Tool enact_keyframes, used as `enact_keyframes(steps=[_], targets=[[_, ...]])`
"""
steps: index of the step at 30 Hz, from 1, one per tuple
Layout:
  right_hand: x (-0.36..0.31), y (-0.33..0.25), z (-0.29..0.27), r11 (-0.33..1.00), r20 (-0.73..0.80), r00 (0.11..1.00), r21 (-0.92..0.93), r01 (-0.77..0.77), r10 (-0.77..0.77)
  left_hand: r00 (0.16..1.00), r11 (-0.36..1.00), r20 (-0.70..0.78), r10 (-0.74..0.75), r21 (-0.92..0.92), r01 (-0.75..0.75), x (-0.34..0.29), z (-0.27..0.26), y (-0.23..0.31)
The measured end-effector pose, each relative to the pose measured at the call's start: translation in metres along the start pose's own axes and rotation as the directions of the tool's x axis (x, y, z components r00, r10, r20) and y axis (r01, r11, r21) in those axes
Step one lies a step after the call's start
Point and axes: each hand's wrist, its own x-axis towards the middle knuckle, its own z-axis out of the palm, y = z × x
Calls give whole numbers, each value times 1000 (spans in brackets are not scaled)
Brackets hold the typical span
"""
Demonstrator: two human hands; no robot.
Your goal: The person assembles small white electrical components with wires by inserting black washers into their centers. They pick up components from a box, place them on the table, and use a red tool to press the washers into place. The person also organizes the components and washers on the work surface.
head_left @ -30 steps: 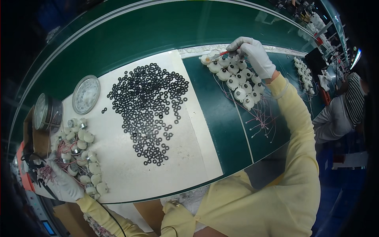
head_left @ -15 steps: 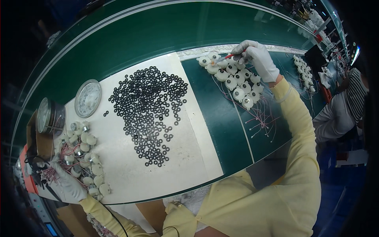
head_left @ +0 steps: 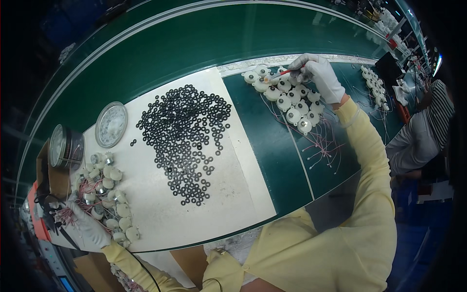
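Head view: I've got room on the green tabletop [head_left: 279, 168] btwn the white sheet [head_left: 233, 194]'s R edge and the pink leads [head_left: 322, 146]; back ledge [head_left: 238, 67] runs just beyond. Red-handled tool [head_left: 284, 73], brush-like: long axis approx sideways, tip L & slightly down, at far-L white round parts [head_left: 293, 116]. R hand [head_left: 319, 77] pinches its handle; tool sticks out L of grip. L hand [head_left: 90, 228]'s by pink wire bunch [head_left: 62, 215]; can't tell if gripping.

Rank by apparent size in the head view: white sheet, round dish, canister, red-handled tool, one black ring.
White sheet
Round dish and canister: too alike to rank
Red-handled tool, partly hidden by the right hand
Black ring
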Motion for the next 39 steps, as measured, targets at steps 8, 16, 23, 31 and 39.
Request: enact_keyframes(steps=[8, 16, 23, 31, 39], targets=[[-7, -8, -9, 998, -87, 995, 29, 55, -52, 999, 993, -20, 51, 104, -48, -3, 3, -5], [2, -4, 11, 996, 82, 995, -63, 65, -60, 1000, 995, 5, 4, -97, -4, -10, 14, -9], [-10, -5, 2, 1000, 58, 998, 25, 8, -10, 999, 980, 42, 25, -201, -16, -21, 43, -20], [-8, 2, -6, 998, -23, 999, 54, 29, -27, 1000, 977, 8, -1, -211, 3, -14, 26, -5], [2, -15, 12, 999, 25, 999, -43, 31, -30, 998, 951, 37, -53, -303, 61, -13, 17, -4]])
